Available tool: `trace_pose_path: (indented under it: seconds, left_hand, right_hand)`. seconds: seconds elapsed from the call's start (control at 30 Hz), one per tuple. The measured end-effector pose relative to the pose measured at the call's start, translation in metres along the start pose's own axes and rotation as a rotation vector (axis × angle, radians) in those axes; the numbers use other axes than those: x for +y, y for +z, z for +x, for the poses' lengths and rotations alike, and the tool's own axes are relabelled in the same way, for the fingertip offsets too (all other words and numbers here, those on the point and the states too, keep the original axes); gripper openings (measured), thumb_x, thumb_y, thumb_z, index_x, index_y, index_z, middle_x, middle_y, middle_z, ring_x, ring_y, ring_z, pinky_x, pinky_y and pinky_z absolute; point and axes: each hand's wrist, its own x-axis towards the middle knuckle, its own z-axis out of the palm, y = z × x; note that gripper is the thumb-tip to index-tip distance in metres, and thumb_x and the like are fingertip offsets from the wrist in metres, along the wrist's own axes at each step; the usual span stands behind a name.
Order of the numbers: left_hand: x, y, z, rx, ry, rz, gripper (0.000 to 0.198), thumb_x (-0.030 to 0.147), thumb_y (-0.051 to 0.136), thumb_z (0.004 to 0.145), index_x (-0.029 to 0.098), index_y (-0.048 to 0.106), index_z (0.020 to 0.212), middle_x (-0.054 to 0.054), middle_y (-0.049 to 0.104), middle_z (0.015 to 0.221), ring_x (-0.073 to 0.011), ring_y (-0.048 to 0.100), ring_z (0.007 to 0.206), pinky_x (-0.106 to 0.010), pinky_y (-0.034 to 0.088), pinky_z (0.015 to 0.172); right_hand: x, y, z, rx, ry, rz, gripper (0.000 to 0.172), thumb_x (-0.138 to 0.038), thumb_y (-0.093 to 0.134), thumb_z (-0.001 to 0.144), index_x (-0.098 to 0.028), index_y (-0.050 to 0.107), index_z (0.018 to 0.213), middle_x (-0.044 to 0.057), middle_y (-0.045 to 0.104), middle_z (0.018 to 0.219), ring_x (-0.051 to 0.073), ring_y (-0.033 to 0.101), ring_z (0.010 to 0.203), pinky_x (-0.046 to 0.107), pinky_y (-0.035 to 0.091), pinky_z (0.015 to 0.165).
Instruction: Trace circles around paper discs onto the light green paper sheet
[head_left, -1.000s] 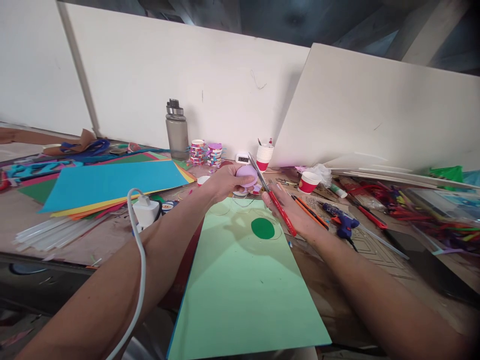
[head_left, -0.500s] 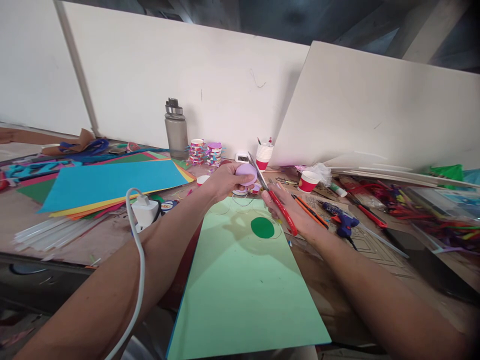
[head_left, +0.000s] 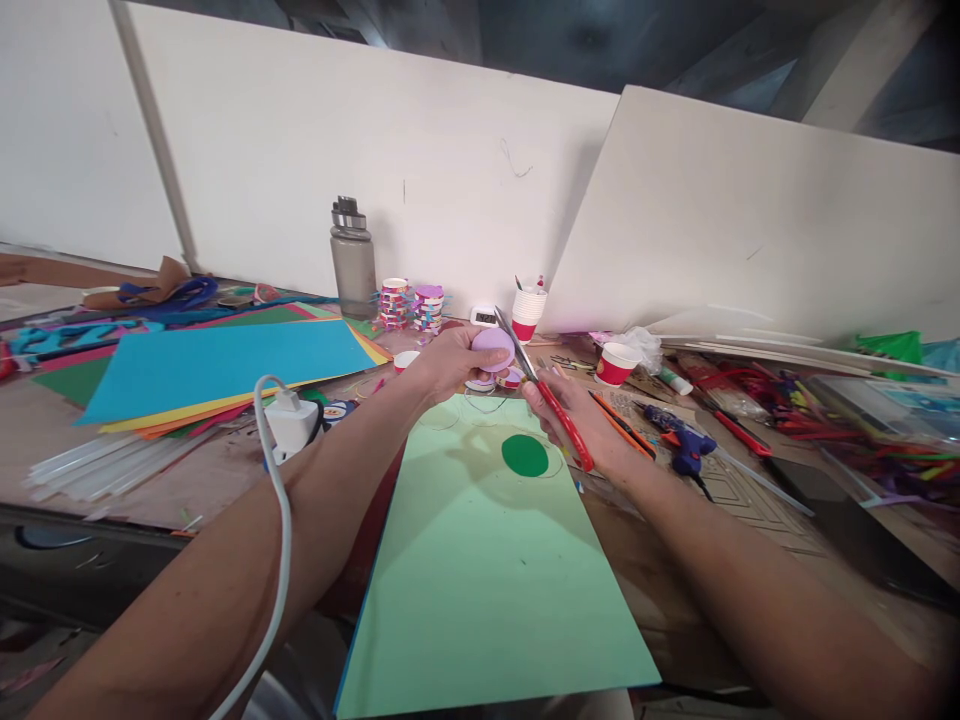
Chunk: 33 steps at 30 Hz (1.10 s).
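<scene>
My left hand (head_left: 448, 362) is closed round a small lilac paper piece (head_left: 493, 349), held up above the far end of a light green sheet (head_left: 487, 570). My right hand (head_left: 574, 420) grips red-handled scissors (head_left: 546, 397), whose blades point up and left and meet the lilac piece. A dark green paper circle (head_left: 524, 456) lies on the light green sheet just below both hands.
A stack of coloured paper sheets (head_left: 217, 365) lies at the left, with a white charger and cable (head_left: 289, 420) before it. A grey bottle (head_left: 353, 262), paper cups (head_left: 616, 364), a blue glue gun (head_left: 682, 443) and craft clutter stand behind and to the right.
The scissors and my right hand shifted slightly; the lilac piece stays in my left hand at the same spot.
</scene>
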Motion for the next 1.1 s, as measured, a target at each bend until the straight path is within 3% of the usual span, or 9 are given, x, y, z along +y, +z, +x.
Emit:
trace_pose_path:
  seconds: [0.13, 0.27, 0.33, 0.5, 0.67, 0.9, 1.1]
  left_hand:
    - [0.001, 0.000, -0.002, -0.018, -0.024, -0.004, 0.047, 0.035, 0.092, 0.053, 0.011, 0.066, 0.086, -0.006, 0.069, 0.076, -0.0107, 0.061, 0.060, -0.020, 0.040, 0.049]
    - [-0.002, -0.002, -0.001, 0.038, -0.057, 0.007, 0.037, 0.029, 0.085, 0.065, 0.013, 0.065, 0.092, -0.009, 0.071, 0.082, -0.0121, 0.064, 0.058, -0.017, 0.035, 0.044]
    - [-0.003, -0.002, 0.000, 0.087, -0.068, 0.004, 0.031, 0.024, 0.080, 0.069, 0.014, 0.064, 0.094, -0.008, 0.072, 0.082, -0.0124, 0.065, 0.058, -0.017, 0.033, 0.043]
    - [-0.006, -0.004, 0.004, 0.221, -0.098, 0.045, 0.026, 0.021, 0.076, 0.069, 0.015, 0.063, 0.091, -0.008, 0.073, 0.082, -0.0156, 0.068, 0.063, -0.018, 0.037, 0.045]
    - [-0.016, -0.014, 0.011, 0.329, -0.029, 0.178, 0.030, 0.029, 0.078, 0.062, 0.015, 0.068, 0.087, -0.008, 0.074, 0.090, -0.0175, 0.067, 0.078, -0.024, 0.048, 0.062]
    - [-0.019, -0.016, 0.012, 0.434, 0.047, 0.262, 0.028, 0.031, 0.080, 0.055, 0.018, 0.070, 0.078, -0.003, 0.072, 0.080, -0.0179, 0.061, 0.077, -0.027, 0.046, 0.066]
    - [-0.014, -0.013, 0.009, 0.486, 0.083, 0.271, 0.024, 0.030, 0.079, 0.057, 0.018, 0.072, 0.077, -0.001, 0.068, 0.074, -0.0150, 0.057, 0.069, -0.025, 0.042, 0.062]
  right_hand:
    - [-0.004, -0.005, 0.002, 0.049, 0.017, -0.058, 0.047, -0.065, 0.043, 0.091, -0.021, 0.055, 0.077, -0.001, 0.055, 0.063, 0.014, 0.051, 0.057, 0.026, 0.040, 0.057]
    - [0.003, -0.017, 0.009, 0.153, 0.137, -0.319, 0.042, -0.057, 0.052, 0.090, -0.020, 0.068, 0.102, 0.008, 0.073, 0.092, 0.022, 0.066, 0.083, 0.030, 0.046, 0.072]
    - [0.011, -0.024, 0.015, 0.199, 0.270, -0.497, 0.044, -0.054, 0.052, 0.091, -0.018, 0.068, 0.112, 0.013, 0.074, 0.098, 0.028, 0.068, 0.091, 0.033, 0.046, 0.076]
    - [0.036, -0.036, 0.024, 0.154, 0.460, -0.720, 0.043, -0.040, 0.049, 0.093, -0.013, 0.058, 0.126, 0.020, 0.070, 0.113, 0.031, 0.068, 0.104, 0.033, 0.048, 0.081]
    - [0.049, -0.037, 0.027, 0.097, 0.542, -0.765, 0.043, -0.037, 0.053, 0.092, -0.009, 0.056, 0.124, 0.024, 0.067, 0.120, 0.032, 0.065, 0.111, 0.034, 0.048, 0.082]
    - [0.047, -0.046, 0.029, 0.156, 0.550, -0.826, 0.042, -0.037, 0.049, 0.093, -0.006, 0.059, 0.120, 0.025, 0.066, 0.120, 0.033, 0.064, 0.113, 0.035, 0.047, 0.088]
    - [0.051, -0.046, 0.025, 0.070, 0.576, -0.865, 0.041, -0.032, 0.049, 0.091, -0.003, 0.065, 0.116, 0.028, 0.067, 0.114, 0.037, 0.066, 0.107, 0.041, 0.050, 0.085]
